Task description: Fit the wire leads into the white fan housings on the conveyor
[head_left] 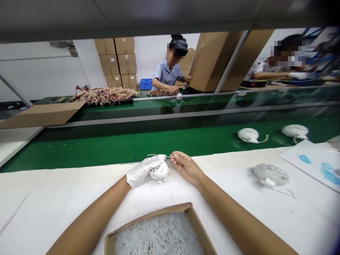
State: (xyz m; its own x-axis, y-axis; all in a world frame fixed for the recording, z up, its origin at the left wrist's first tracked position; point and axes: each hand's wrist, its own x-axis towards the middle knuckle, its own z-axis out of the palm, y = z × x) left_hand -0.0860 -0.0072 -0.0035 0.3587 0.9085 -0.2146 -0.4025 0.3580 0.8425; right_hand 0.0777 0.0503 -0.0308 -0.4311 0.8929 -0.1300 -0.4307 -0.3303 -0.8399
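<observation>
My left hand (142,172), in a white glove, is closed around a small rounded white plastic housing (160,173) with slots and little feet. A pale wire (152,154) sticks out to the left from the housing's top. My bare right hand (187,168) is just to the right, with thumb and forefinger pinched on a thin wire end (170,157) at the top of the housing. The fingertips hide most of that end. Below both hands, an open cardboard box (148,213) holds many small translucent rings (159,235).
On the white table (66,205), another housing with a grille (271,174) lies at right beside a printed sheet (313,159). Two more housings (248,135) (295,131) sit on the green conveyor (164,141). Across it, two co-workers sit near a wire heap (106,95). A shelf hangs overhead.
</observation>
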